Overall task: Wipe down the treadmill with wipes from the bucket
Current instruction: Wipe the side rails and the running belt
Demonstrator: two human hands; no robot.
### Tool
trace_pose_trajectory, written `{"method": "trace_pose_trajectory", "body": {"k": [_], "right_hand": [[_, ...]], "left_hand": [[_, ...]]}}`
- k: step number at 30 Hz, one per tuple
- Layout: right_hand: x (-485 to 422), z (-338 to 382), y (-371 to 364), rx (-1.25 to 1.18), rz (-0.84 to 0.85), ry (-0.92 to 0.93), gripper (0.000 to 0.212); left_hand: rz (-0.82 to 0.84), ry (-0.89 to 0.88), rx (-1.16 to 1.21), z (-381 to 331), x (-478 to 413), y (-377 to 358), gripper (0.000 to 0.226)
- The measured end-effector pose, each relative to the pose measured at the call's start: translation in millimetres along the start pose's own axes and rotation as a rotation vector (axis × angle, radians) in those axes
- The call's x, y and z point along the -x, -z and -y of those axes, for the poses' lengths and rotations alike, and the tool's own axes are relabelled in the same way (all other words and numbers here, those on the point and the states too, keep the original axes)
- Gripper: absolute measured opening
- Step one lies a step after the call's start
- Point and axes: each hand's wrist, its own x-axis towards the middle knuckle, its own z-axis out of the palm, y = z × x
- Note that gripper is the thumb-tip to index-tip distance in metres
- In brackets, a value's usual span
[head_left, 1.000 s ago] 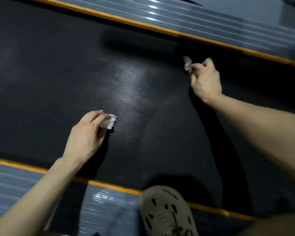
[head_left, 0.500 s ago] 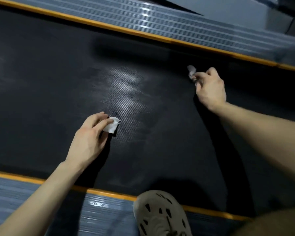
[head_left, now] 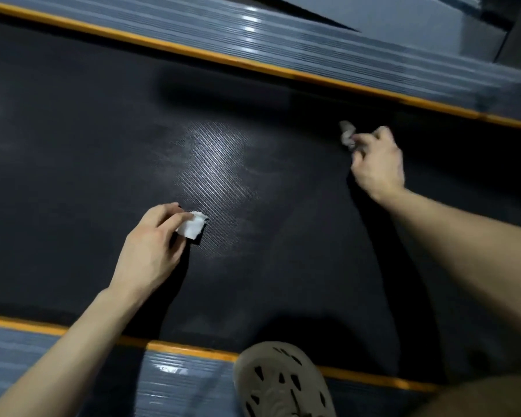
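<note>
Your left hand (head_left: pixel 151 251) pinches a white wipe (head_left: pixel 191 225) with curled fingers (head_left: pixel 166 212) at centre frame on the treadmill belt (head_left: pixel 73 145); your right hand (head_left: pixel 378 164) clamps a crumpled wipe (head_left: pixel 347 135) at upper right. Press both flat, and stroke long, overlapping, toward the orange edge (head_left: pixel 193 54).

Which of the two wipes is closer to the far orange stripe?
The greyish wipe pinched by the right hand, in shadow; the white wipe in the left hand is well short of it.

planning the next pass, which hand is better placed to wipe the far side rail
Right. The right hand grips a grey wipe close to the far side rail; the left hand holds a white wipe farther from it.
</note>
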Motion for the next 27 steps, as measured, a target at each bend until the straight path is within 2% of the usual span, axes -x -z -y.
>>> {"method": "trace_pose_trajectory", "body": {"k": [1, 2, 3, 4, 6, 8, 9, 10, 11, 13, 15, 16, 17, 19, 22, 25, 27], "right_hand": [[-2, 0, 3, 0.006, -0.022, -0.106, 0.028], [7, 11, -1, 0.016, -0.027, -0.122, 0.026], [24, 30, -10, -0.011, -0.013, -0.05, 0.024], [48, 57, -22, -0.079, 0.033, 0.096, 0.025], [101, 107, -43, -0.255, 0.302, 0.624, 0.035], [119, 130, -56, -0.203, 0.495, 1.13, 0.041], [106, 126, -60, -0.161, 0.492, 1.199, 0.047], [87, 119, -62, -0.119, 0.416, 1.098, 0.052], [65, 109, -60, -0.11, 0.305, 0.888, 0.052], [15, 80, -47, -0.077, 0.072, 0.382, 0.038], [-23, 58, -29, -0.041, 0.026, 0.021, 0.029], [-34, 57, -25, -0.053, 0.032, -0.083, 0.03], [-37, 63, -25, -0.099, 0.044, -0.119, 0.031], [-26, 95, -30, -0.346, 0.111, -0.108, 0.031], [11, 145, -41, -0.71, 0.323, -0.108, 0.022], [25, 165, -54, -0.761, 0.404, -0.109, 0.008], [26, 169, -54, -0.853, 0.457, -0.168, 0.014]], "left_hand": [[0.003, -0.004, 0.003, 0, 0, 1, 0.033], [0.005, -0.007, 0.003, 1, -1, 2, 0.033], [0.005, -0.005, 0.001, 2, -2, 3, 0.032], [0.0, 0.003, -0.002, 2, -3, 3, 0.032], [-0.002, 0.01, -0.009, -1, -5, 2, 0.032], [-0.003, 0.008, -0.02, -2, -7, 2, 0.031], [0.0, 0.012, -0.024, -3, -8, 3, 0.03], [0.012, 0.016, -0.026, -3, -10, 5, 0.03], [0.024, 0.019, -0.025, -3, -11, 7, 0.03], [0.022, 0.04, -0.008, -2, -10, 11, 0.031], [0.006, 0.063, 0.04, -2, -10, 15, 0.029], [0.0, 0.083, 0.076, -3, -10, 17, 0.028], [-0.009, 0.113, 0.117, -3, -11, 19, 0.028], [-0.045, 0.195, 0.215, -3, -13, 25, 0.029], [-0.123, 0.334, 0.371, -6, -12, 36, 0.029], [-0.189, 0.413, 0.425, -4, -12, 45, 0.016], [-0.213, 0.462, 0.431, -1, -10, 49, 0.011]]}}
